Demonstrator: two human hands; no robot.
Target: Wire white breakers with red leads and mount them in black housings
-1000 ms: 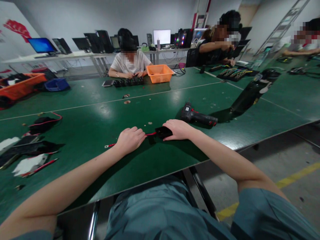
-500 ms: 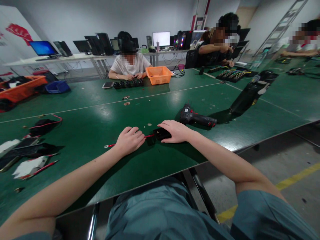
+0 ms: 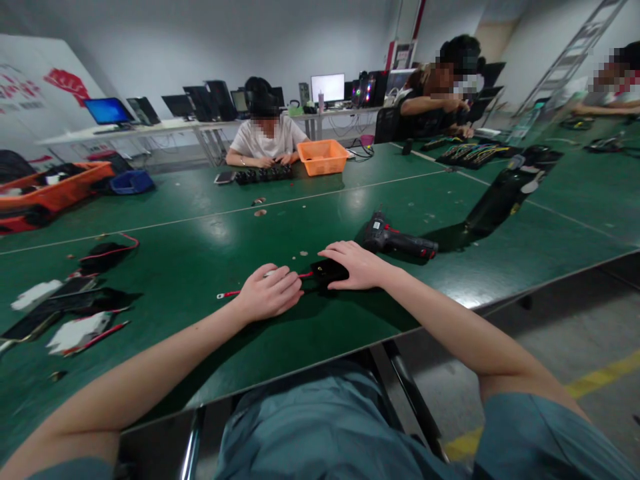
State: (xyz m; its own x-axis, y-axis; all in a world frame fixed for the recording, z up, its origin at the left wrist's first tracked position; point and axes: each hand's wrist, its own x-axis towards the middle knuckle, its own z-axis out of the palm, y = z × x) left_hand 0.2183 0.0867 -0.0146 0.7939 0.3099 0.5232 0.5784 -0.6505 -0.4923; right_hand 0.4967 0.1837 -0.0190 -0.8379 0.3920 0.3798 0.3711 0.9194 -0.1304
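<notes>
Green tabletop (image 3: 200, 360) stretches across the room, with pale seams running over it and monitors (image 3: 327, 88) lined up on a white bench (image 3: 170, 130) by the far wall. Near the front edge, a black block (image 3: 327, 270) lies on the green surface between the two hands, and a red cable (image 3: 306, 275) runs from its left end to the left hand (image 3: 270, 292). That hand is closed over the cable with its fingers curled; their tips are hidden. A metal lug (image 3: 221, 296) shows at the cable's end, beyond the hand. The right hand (image 3: 356, 265) holds the block's right part, fingers over the far side and thumb along the near side, its grip fairly narrow. Just beyond the right hand, a cordless drill (image 3: 400, 244) lies on its side, and a dark cylindrical object (image 3: 493, 200) is farther right. At the left are white pieces (image 3: 80, 332), dark parts and red wires, with an orange crate (image 3: 75, 183) and a blue bin (image 3: 131, 182) behind them. Across the table, a person in a white shirt (image 3: 273, 140) sits beside an orange basket (image 3: 323, 163), and another person in black (image 3: 425, 120) works near coloured wires (image 3: 470, 155).
</notes>
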